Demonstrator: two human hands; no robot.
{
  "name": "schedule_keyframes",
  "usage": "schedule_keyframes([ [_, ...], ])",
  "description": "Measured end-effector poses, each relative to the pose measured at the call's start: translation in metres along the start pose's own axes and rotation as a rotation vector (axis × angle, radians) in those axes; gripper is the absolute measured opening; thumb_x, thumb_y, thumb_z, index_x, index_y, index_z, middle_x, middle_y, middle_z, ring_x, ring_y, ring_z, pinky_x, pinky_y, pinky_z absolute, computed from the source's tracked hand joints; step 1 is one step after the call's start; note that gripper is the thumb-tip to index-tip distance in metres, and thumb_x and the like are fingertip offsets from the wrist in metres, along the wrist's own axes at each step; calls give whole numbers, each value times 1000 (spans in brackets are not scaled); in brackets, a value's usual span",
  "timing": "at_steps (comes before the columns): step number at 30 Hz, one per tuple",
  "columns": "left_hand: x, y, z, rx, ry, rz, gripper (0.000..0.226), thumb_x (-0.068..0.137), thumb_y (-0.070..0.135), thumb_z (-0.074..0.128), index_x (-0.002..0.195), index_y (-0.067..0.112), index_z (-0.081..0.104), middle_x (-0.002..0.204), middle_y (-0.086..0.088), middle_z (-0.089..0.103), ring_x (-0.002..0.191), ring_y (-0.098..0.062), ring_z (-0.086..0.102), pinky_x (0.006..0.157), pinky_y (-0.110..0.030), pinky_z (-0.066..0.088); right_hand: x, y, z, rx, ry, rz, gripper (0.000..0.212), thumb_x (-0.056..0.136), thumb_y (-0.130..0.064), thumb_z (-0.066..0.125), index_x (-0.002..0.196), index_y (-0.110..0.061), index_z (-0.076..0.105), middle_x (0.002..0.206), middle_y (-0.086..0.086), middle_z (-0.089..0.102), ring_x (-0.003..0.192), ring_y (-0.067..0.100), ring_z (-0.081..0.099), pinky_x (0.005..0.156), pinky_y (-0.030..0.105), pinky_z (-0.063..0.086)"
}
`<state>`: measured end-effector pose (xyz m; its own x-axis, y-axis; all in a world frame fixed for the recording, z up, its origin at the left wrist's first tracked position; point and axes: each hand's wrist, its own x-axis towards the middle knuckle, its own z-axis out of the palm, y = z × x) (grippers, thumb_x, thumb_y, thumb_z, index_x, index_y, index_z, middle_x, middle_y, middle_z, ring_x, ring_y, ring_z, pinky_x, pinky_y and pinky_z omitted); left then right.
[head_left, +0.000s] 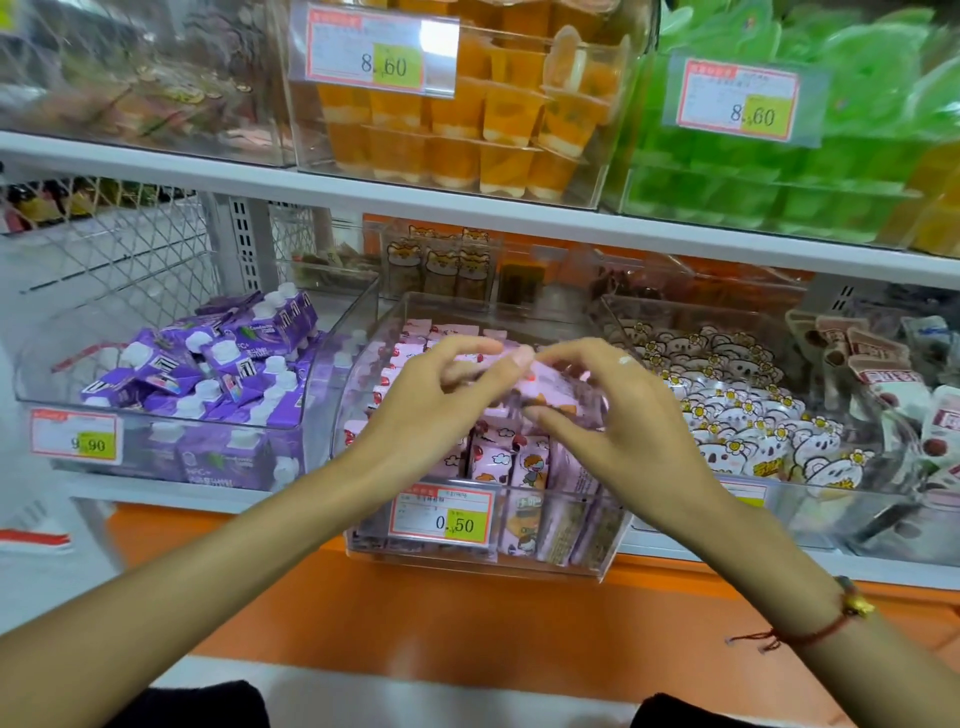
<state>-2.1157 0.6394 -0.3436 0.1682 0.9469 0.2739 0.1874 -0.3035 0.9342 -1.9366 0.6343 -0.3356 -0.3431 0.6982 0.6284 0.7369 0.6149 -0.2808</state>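
Head view: both hands meet above a clear bin (467, 301) at the middle of the lower shelf's (171, 491) front edge. The left hand (441, 400) pinches one end of a pink packet (550, 387) with curled fingers. The right hand (628, 415) grips the other end, thumb beneath, fingers over the top. The packet is just above the like packets standing in the bin. Purple cartons (208, 364) fill the bin toward the shelf's left end.

Pink packet (550, 384), cartoon-printed, above a clear bin (498, 306). Left of the bin: purple cartons (197, 364), white caps. Right of the bin: white bear-print packets (737, 431) with yellow flowers. Above the bin: orange cups (467, 150), green cups (727, 197). On the bin, price tag (441, 517): red border, yellow-green patch.
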Motion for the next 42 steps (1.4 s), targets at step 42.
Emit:
schedule_keyframes([
  [42, 1, -37, 0, 982, -298, 345, 43, 97, 51, 30, 134, 36, 46, 131, 18, 45, 119, -2, 35, 96, -23, 29, 29, 35, 4, -302, -334, 127, 26, 92, -30, 56, 116, -24, 65, 112, -2, 64, 101, 15, 56, 78, 26, 41],
])
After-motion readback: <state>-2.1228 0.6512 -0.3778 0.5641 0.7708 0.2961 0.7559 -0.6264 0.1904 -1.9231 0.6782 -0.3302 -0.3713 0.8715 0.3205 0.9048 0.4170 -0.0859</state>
